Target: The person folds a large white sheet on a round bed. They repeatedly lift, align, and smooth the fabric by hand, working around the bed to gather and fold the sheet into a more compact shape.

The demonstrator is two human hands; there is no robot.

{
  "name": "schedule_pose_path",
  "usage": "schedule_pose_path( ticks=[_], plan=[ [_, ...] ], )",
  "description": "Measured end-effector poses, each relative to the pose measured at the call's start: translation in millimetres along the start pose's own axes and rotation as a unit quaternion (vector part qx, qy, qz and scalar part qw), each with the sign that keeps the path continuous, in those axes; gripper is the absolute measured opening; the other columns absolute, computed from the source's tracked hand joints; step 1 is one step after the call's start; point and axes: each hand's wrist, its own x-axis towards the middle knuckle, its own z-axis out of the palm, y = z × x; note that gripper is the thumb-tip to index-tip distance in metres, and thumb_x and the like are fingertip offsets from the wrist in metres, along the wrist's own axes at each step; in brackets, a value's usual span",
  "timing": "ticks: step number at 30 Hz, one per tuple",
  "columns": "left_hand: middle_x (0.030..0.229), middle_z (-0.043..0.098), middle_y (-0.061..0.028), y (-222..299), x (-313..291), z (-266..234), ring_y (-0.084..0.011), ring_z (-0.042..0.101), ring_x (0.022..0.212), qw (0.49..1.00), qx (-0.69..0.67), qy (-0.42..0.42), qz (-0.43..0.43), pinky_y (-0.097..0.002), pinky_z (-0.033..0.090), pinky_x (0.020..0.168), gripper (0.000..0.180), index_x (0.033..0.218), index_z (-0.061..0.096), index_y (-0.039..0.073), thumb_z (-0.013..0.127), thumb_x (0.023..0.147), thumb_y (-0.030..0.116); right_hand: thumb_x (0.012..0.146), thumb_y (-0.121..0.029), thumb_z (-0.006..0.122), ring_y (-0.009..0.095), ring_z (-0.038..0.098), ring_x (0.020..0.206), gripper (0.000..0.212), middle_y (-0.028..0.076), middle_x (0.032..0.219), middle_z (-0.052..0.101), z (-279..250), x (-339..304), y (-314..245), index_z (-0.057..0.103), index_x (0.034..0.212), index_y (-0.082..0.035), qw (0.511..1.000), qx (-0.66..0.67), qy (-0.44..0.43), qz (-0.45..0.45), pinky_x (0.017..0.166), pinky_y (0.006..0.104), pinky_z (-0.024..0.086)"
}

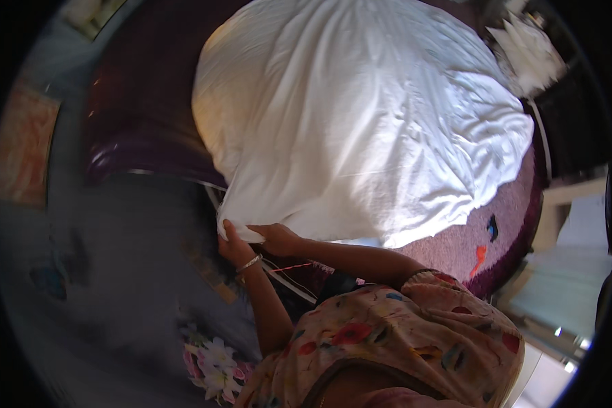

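Note:
A large white sheet lies spread and wrinkled across the middle of the head view, with soft folds running down toward me. My left hand, a bracelet on its wrist, is closed on the sheet's near left corner. Just to its right, my right hand pinches the same edge, with a short stretch of fabric bunched between the two. The sheet hides most of what it lies on.
A glossy dark purple padded panel stands at the left. Right of the sheet a mauve, fringed surface carries a red scrap and a small blue-black item. White and pink flowers are at lower left; crumpled white material is at upper right.

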Motion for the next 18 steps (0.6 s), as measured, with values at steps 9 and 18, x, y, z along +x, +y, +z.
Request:
schedule_pose_path(
  ticks=[9,18],
  plan=[
    [0.094,0.069,-0.0160,27,-52,83,-0.0214,0.065,0.083,0.972,0.138,-0.168,0.087,-0.0341,0.051,0.071,0.042,0.106,0.063,-0.009,0.060,0.092,0.031,0.081,-0.014,0.057,0.040,0.060,0.099,0.045,0.023,0.106,0.064,-66,-61,10,0.054,0.124,-0.005,0.991,0.006,0.125,0.049,0.086,0.0451,0.046],
    [0.094,0.068,-0.0159,26,-162,160,-0.0209,0.064,0.080,0.946,0.143,-0.271,0.108,-0.0339,0.052,0.068,0.040,0.106,0.063,-0.006,0.060,0.092,0.032,0.083,-0.016,0.055,0.042,0.062,0.083,0.029,0.021,0.090,0.066,-146,-159,36,0.060,0.111,-0.006,0.956,0.003,0.292,0.036,0.076,0.0501,0.048]
  ],
)
